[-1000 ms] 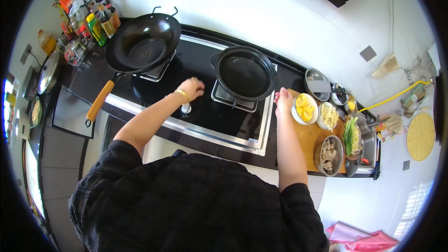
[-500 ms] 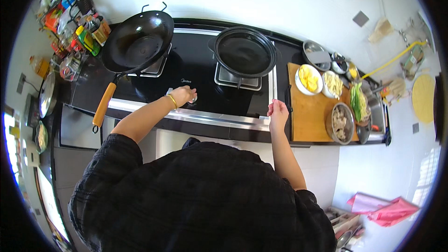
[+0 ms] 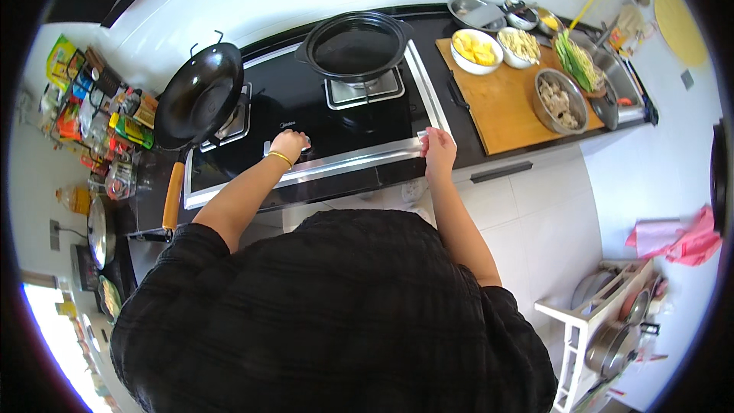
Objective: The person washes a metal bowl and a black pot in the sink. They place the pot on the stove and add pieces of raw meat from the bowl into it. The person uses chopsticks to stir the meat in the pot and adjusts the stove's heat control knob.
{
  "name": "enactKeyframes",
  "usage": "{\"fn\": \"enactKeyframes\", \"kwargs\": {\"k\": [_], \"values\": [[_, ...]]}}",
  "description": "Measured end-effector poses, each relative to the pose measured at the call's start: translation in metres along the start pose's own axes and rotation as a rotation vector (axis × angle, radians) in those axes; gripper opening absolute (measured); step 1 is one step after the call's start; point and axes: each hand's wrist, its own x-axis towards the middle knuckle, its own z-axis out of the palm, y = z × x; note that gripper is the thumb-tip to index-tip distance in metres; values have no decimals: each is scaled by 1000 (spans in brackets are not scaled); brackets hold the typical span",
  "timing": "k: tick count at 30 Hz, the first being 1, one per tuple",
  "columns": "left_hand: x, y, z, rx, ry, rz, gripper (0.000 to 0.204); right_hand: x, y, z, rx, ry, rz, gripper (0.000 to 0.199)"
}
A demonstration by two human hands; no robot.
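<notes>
My left hand (image 3: 290, 144), with a yellow bangle at the wrist, is closed round a silver stove knob (image 3: 306, 143) at the front of the black glass gas stove (image 3: 302, 109). My right hand (image 3: 440, 149) is at the stove's front right corner, beside the silver trim. Its fingers are pinched together, and what they hold, if anything, is hidden. A wide black pot (image 3: 356, 47) sits on the right burner. Over the left burner rests a black wok (image 3: 200, 99), its wooden handle (image 3: 174, 195) pointing toward me.
Right of the stove, a wooden cutting board (image 3: 497, 107) bears a white bowl of yellow chunks (image 3: 474, 50), a bowl of pale strips (image 3: 520, 47) and a metal bowl of meat pieces (image 3: 560, 102). Green vegetables (image 3: 577, 63) lie by the sink (image 3: 627, 88). Bottles (image 3: 131, 130) crowd the far left.
The view has tilted and turned. My left hand stays at the stove knob. My right hand keeps its fingers pinched and has come closer to the stove's corner trim.
</notes>
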Motion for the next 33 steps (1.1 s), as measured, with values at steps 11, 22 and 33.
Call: {"fn": "enactKeyframes", "kwargs": {"k": [11, 22, 33], "values": [[9, 1, -3, 85, -80, -23, 21, -15, -6, -28, 78, 111, -57, 15], [10, 5, -19, 228, -163, 55, 14, -5, -13, -53, 97, 178, -72, 15], [9, 5, -5, 36, -84, -138, 31, 13, -42, -100, 109, 285, -84, 14]]}}
